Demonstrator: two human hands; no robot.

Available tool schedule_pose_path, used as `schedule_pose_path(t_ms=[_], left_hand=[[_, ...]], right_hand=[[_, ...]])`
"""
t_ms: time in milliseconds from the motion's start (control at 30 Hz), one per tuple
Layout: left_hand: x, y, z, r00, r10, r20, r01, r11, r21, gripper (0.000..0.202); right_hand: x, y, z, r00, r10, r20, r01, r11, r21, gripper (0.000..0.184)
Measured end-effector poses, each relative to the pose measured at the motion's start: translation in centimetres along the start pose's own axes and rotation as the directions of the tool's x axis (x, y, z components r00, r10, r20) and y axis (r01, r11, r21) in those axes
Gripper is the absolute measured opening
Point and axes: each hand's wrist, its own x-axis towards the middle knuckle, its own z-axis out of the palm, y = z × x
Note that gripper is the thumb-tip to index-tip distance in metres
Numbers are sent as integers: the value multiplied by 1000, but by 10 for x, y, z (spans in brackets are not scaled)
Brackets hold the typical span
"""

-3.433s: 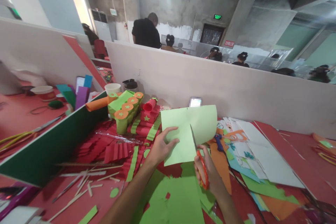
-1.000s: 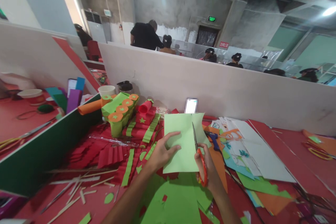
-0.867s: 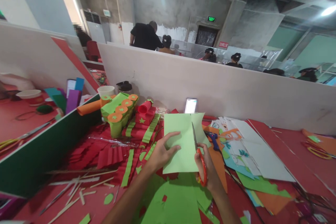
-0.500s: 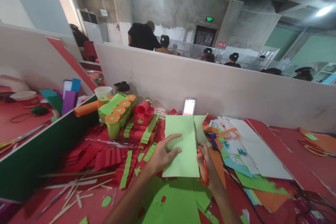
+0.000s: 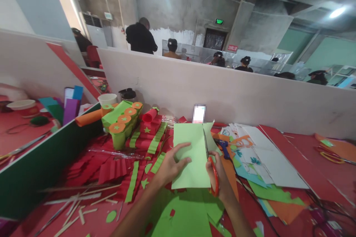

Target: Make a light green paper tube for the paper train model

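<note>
My left hand [image 5: 175, 163] grips the left side of a light green sheet of paper [image 5: 189, 137], with its thumb and a finger lying over the front. My right hand [image 5: 218, 174] is closed round the red handles of a pair of scissors [image 5: 214, 177]. The blades point up and away along the sheet's right part, where a narrower flap [image 5: 210, 133] bends off to the right. Below the sheet, more green paper [image 5: 180, 218] lies on the red table.
Left of the sheet stand a green-and-orange paper model [image 5: 122, 118] and red paper pieces [image 5: 114, 168]; thin sticks [image 5: 75, 207] lie nearer. On the right are a blue glue gun [image 5: 224, 148] with its cord and white sheets [image 5: 267, 155]. A phone [image 5: 199, 114] leans against the pale partition [image 5: 236, 96].
The scissors and my right hand have shifted very slightly against the sheet; my left hand keeps its hold. Beyond the partition, a standing person in black has moved left and turned.
</note>
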Motion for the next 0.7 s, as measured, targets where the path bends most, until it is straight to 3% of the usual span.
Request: schedule_pose_path(t_ms=[200, 467, 700], left_hand=[[-1, -1, 3, 999, -15, 33, 15, 1000, -10, 47], [-1, 2, 4, 1000, -6, 12, 6, 1000, 17, 46], [-2, -1, 4, 1000, 3, 7, -3, 999, 40, 47]], right_hand=[[-1, 3, -4, 998, 26, 60, -30, 997, 68, 51], [-3, -9, -5, 997, 71, 29, -73, 996, 60, 43], [0, -1, -6, 999, 47, 7, -47, 998, 38, 44]])
